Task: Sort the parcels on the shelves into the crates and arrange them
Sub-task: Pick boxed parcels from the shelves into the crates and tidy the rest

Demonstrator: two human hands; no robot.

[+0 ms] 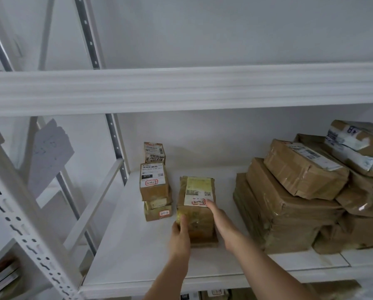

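While the left hand (181, 231) grips the taped cardboard parcel (195, 213) on the white shelf (138, 245), right hand (219, 219) flat on top, fingers straight.

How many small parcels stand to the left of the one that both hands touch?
3: the rear parcel near the wall, the top parcel stacked on the bottom parcel. More may be hidden behind them.

Even, soft indoor light; slight blur; wide-angle edge bending.
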